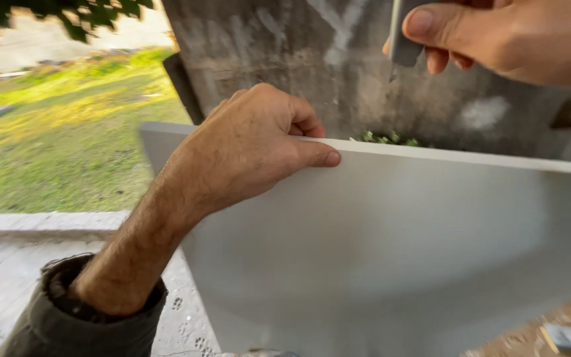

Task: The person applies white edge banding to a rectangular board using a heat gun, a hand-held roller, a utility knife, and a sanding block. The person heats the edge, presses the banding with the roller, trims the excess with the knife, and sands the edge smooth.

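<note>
A large white flat panel stands on edge in front of me, its top edge running from left to right. My left hand grips that top edge near the panel's left corner, thumb on the near face and fingers curled over the back. My right hand is raised at the top right, above the panel and apart from it, pinching a small grey metal tool whose pointed tip hangs downward. A dark green sleeve covers my left forearm.
A rough concrete wall rises just behind the panel, with a small green plant at the panel's top edge. Sunlit grass lies to the left beyond a concrete curb. Debris lies on the ground at bottom right.
</note>
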